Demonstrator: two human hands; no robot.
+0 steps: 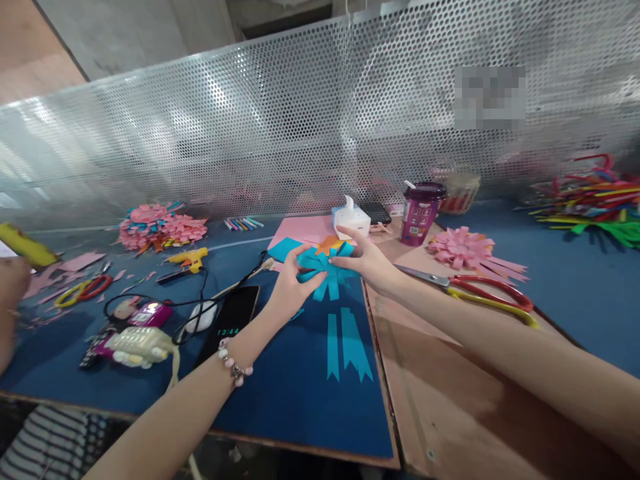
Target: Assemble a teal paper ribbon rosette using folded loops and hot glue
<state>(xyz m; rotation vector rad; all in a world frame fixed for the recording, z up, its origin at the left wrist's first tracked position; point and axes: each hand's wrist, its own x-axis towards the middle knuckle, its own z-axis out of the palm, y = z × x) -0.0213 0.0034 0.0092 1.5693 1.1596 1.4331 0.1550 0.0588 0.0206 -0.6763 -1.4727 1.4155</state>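
Both my hands meet over a teal paper flower (pixel 326 267) made of folded strips, held just above the blue mat (pixel 300 393). My left hand (pixel 291 285), with a bead bracelet on the wrist, pinches the flower's left side. My right hand (pixel 363 259) presses its fingers on the flower's right side and top. Two loose teal paper strips (pixel 347 347) with notched ends lie on the mat just below the flower. Pink and teal paper sheets (pixel 300 233) lie behind it.
Red and yellow scissors (pixel 480 290) and a pink paper flower (pixel 463 250) lie to the right. A purple cup (pixel 420 213) and a white tissue box (pixel 351 217) stand behind. On the left are a black phone (pixel 231 319), a yellow glue gun (pixel 187 260), cables and pink flower scraps (pixel 160 227). Another person's hand (pixel 13 287) is at the far left.
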